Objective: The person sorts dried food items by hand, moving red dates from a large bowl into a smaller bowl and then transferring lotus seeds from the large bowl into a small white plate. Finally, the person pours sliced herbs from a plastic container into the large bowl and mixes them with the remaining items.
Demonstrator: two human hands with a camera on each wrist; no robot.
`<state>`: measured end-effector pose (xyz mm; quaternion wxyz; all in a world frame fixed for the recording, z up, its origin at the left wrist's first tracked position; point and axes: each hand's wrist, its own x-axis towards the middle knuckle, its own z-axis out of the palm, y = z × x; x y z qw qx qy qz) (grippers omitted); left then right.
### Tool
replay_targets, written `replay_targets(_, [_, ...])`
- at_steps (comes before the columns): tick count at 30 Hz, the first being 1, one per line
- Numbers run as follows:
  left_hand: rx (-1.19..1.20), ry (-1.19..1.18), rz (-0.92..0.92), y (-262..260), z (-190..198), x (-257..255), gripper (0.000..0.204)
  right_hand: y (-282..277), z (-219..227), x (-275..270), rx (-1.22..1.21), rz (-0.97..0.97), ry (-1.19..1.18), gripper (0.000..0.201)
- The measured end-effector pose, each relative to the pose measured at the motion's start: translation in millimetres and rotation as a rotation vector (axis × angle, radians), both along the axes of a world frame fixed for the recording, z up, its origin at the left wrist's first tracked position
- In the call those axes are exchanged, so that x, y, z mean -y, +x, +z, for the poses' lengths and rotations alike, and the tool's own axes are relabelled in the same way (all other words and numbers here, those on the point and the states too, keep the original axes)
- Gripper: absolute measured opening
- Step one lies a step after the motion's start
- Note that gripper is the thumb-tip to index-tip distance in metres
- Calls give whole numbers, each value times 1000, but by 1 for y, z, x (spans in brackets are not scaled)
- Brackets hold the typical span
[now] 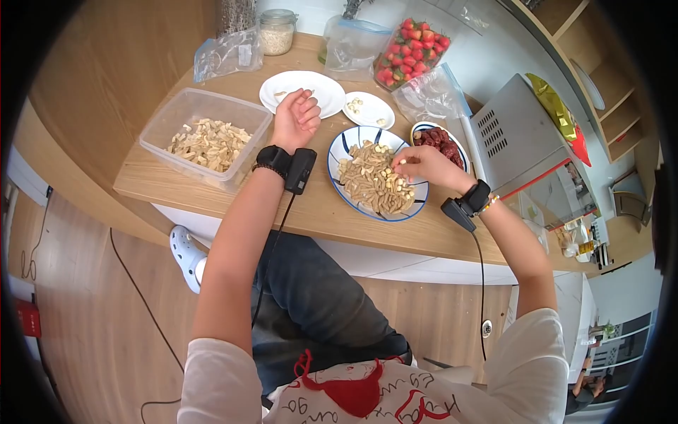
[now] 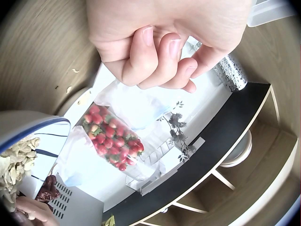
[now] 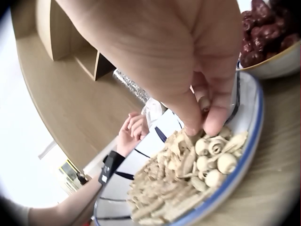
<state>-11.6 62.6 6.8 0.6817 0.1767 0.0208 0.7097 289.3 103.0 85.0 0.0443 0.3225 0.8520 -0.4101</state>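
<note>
My right hand [image 1: 427, 166] is at the right side of a blue-rimmed bowl [image 1: 339, 141], fingertips down at its contents. Thumb and fingers pinch a small pale lotus seed [image 1: 403, 161]. Elongated tan dried pieces [image 3: 160, 188] fill most of this bowl, with round cream lotus seeds [image 3: 227, 163] gathered near its edge in the right wrist view. My left hand [image 1: 296, 120] hovers by the white oval plate [image 1: 328, 88], its fingers loosely curled and nothing showing in them. A few small pieces lie on that plate.
Left stands a clear plastic tub [image 1: 159, 134] of pale slices. A small white plate [image 1: 381, 113] holds several seeds. Red dates [image 1: 441, 145] fill a bowl beside the grey appliance [image 1: 508, 124]. Behind are a strawberry box [image 1: 413, 53], plastic bags [image 1: 353, 49] and a glass jar [image 1: 277, 35].
</note>
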Motion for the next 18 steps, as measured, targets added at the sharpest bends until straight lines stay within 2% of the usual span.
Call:
replay_targets(3, [-3,4,2,-1,0,0,15,-2,2,-4,-218,-200,-287,21])
replay_targets(4, [-5,7,1,-1,0,0,15,-4,6,-3,-266,-294,-450,26])
replay_targets(7, [-8,-3,5,-1,-1,-2,14,-4,8,-6,-394,-438,-749,29])
replay_targets(10, [-8,13,-10,-1,-2,-2,14,-7,8,-4,-459,-570,-930,30])
replay_targets(13, [-3,27,-21,-2,-2,-1,14,-13,9,-5,-533,-566,-1004,30])
replay_targets(17, [5,12,-17,-1,0,1,14,-30,6,-46,-749,-539,-1149,29])
replay_targets(18, [5,11,-18,0,1,1,14,-35,6,-58,-761,-584,-1115,28])
